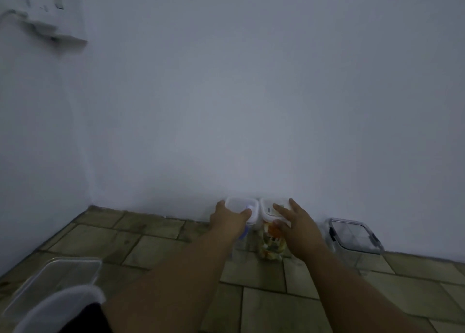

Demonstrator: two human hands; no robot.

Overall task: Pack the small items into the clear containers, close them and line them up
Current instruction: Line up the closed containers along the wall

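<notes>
1. Where tiled floor [161,247] meets the wall, two lidded clear containers are set side by side, touching.
2. Left container [241,208]: gripped at the lid by the left hand [227,218].
3. Right container [273,232], filled with colourful items: grasped by the right hand [298,228].
4. Third clear container [354,237]: placed apart, rightward.

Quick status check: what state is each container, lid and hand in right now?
Left container: lid on, upright by the wall, left hand gripping its top.
Right container: lid on, colourful pieces inside, right hand on its lid.
Far-right container: lidded, looks empty, untouched.
Near-left lid: lying loose on the floor.
</notes>
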